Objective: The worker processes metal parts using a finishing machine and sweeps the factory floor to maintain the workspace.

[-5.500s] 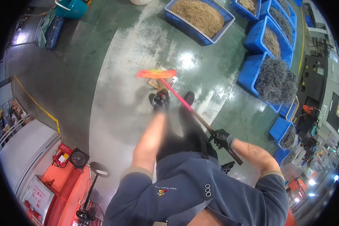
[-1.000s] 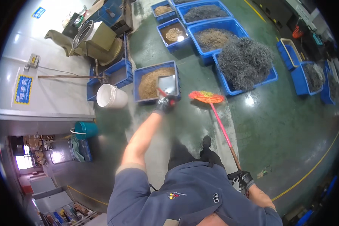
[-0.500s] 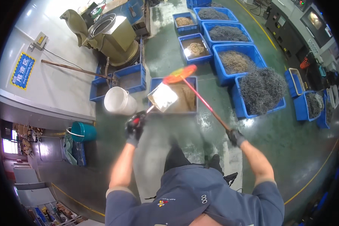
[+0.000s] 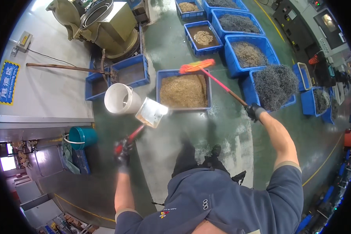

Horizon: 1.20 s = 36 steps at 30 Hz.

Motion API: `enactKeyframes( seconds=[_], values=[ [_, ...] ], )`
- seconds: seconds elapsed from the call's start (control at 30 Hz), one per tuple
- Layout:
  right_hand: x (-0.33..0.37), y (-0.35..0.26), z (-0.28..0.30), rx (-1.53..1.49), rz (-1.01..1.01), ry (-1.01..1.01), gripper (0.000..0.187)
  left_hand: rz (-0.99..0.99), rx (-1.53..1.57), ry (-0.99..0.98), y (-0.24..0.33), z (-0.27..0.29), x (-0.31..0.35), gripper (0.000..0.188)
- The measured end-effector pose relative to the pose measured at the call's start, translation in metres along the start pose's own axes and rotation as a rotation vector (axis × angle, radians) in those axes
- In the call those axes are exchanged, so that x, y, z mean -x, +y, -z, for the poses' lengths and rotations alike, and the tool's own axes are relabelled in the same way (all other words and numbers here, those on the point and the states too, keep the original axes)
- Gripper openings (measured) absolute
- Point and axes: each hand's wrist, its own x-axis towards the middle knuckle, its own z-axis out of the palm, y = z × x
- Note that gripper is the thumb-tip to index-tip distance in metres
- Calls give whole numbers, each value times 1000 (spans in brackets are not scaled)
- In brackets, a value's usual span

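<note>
- Currently, the left hand (image 4: 123, 150) is closed round the red handle of a dustpan (image 4: 149, 114); glove and handle are motion-blurred, so single fingers can't be made out.
- Dustpan is held out ahead of the left hand, just beside a white bucket (image 4: 134, 103); part of the bucket's near side is covered by it, and whether the two touch cannot be told.
- Pan's surface is washed out by glare at one corner; any residue on it is hard to read.
- Right hand (image 4: 255, 112), black-gloved, is wrapped round the brown end of a broom (image 4: 224, 87); the shaft's tip is hidden by the hand.
- Broom's orange-yellow head is blurred, seen over the far right edge of a blue bin (image 4: 158, 89) filled with tan grains; its height can't be judged.
- Another blue bin (image 4: 250, 88) is partly hidden by an overflowing tangle of grey shavings (image 4: 276, 87).
- Olive machine (image 4: 121, 33) is cut off by the upper edge.
- Legs are mostly covered by the grey shirt (image 4: 230, 206); a dark shoe (image 4: 215, 151) is partly shown.
</note>
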Motion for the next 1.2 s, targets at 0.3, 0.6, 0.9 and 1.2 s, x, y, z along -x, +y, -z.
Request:
enactKeyframes(
  seconds=[0.3, 0.6, 0.9, 1.2],
  values=[
    [60, -213, -114, 64, -420, 179, 41, -43, -26, 87, 16, 16, 56, 43],
    [108, -105, -93, -16, -454, 143, 13, -3, -179, 322, 5, 11, 145, 33],
    [85, -151, -100, 349, -347, 199, 37, -59, -404, 466, -21, -3, 199, 23],
    [142, -124, -118, 170, -320, 224, 44, 24, 1, 632, -30, 28, 246, 21]
  ],
)
